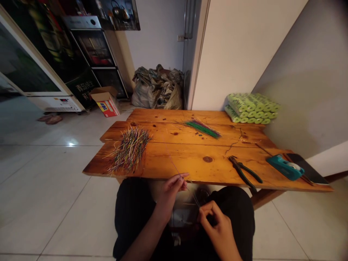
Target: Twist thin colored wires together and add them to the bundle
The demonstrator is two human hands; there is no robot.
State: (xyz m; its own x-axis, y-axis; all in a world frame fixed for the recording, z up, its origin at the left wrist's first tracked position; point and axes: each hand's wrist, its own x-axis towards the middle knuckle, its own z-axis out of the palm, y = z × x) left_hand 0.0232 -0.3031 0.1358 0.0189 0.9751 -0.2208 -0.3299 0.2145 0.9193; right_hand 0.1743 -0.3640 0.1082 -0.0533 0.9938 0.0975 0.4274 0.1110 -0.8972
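Note:
Between finger and thumb, my left hand (175,185) pinches a thin purplish wire (175,166) that sticks up past the table's front edge. To its right and lower, over my lap, my right hand (214,217) is closed on a few thin strands of wire (195,197), which run up toward the left hand. Whether both hands hold the same wire I cannot tell. A heap of short multicoloured wires (132,148) lies on the left of the wooden table (174,152). Farther back is a bundle of green and purple wires (202,128).
Black-handled pliers (244,172) lie at the right front, beside a teal tape dispenser (285,166) and a dark flat object (307,168). Green-wrapped rolls (251,107) are stacked at the back right. Bulky sacks (159,88) and an open carton (106,101) stand on the floor behind.

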